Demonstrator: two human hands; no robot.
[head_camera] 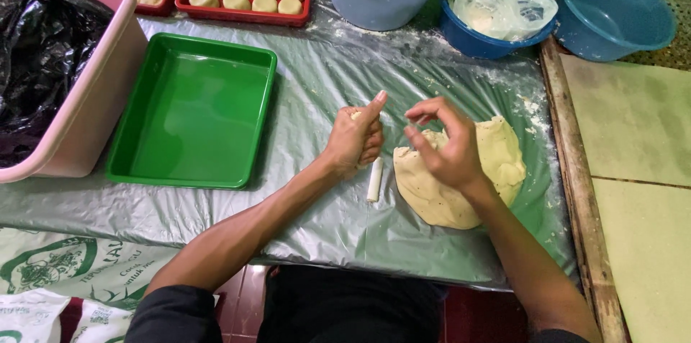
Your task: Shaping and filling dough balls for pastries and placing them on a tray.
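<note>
My left hand (355, 137) is closed around a small piece of pale dough (355, 115), thumb raised. Just below it a short white stick (374, 179) lies on the clear plastic sheet (324, 77). My right hand (446, 145) hovers with curled fingers over the top left of a big flattened mass of pale dough (504, 159); I cannot tell whether it pinches any dough. An empty green tray (191, 109) sits to the left of my hands.
A pink tub (101, 69) lined with a black bag stands far left. Two red trays (248, 15) with shaped dough pieces, a light blue bucket (381, 5), a blue bowl (479, 41) of plastic bags and a teal basin (615, 8) line the back.
</note>
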